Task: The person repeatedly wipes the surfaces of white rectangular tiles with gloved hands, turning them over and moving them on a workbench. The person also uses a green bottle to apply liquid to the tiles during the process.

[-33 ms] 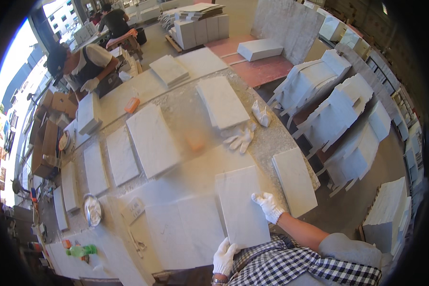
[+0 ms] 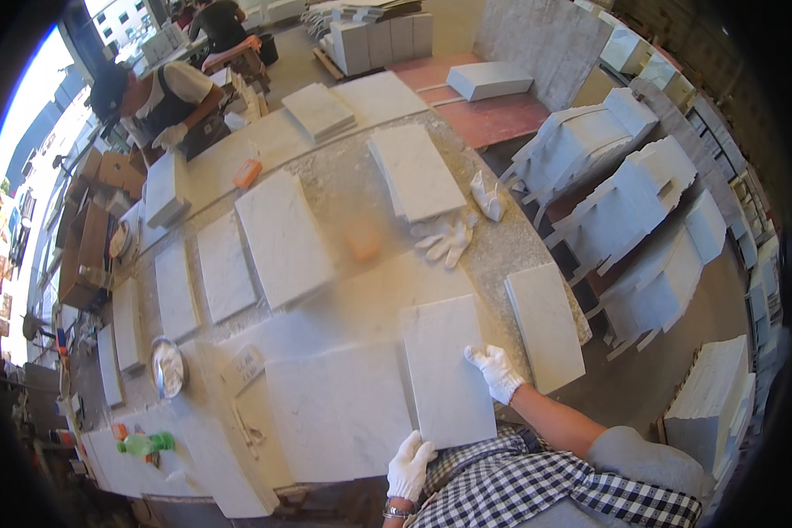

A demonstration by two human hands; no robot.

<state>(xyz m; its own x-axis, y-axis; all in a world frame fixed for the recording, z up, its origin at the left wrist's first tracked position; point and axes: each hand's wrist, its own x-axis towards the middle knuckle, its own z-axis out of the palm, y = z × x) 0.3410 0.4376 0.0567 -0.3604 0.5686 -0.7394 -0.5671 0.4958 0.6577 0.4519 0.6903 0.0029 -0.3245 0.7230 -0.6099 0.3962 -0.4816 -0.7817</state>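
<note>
While the green bottle (image 2: pixel 148 443) and the metal bowl of white paste (image 2: pixel 169 368) sit at the left of the frame, out of the hands' way, the care is needed at lower centre. There the flat pale slabs (image 2: pixel 339 409) lie on the counter (image 2: pixel 334 195), just left of the held slab (image 2: pixel 449 370); a knock between neighbouring edges could chip either, so that gap is worth watching. At the held slab's lower left corner, the left hand (image 2: pixel 410 466) has its fingers clamped on the edge; what they do underneath is hidden. A corner looks the weakest place to load, so a firm but gentle pinch should serve best. The slab's near end reaches the checked apron (image 2: pixel 519 484); I cannot tell whether its far end is raised. The right hand (image 2: pixel 495 373), right of centre, has its fingers bent and clamped on the right edge; matching the left hand's pressure should prevent twisting. Farther right, another slab (image 2: pixel 546 326) leaves that elbow limited room.
</note>
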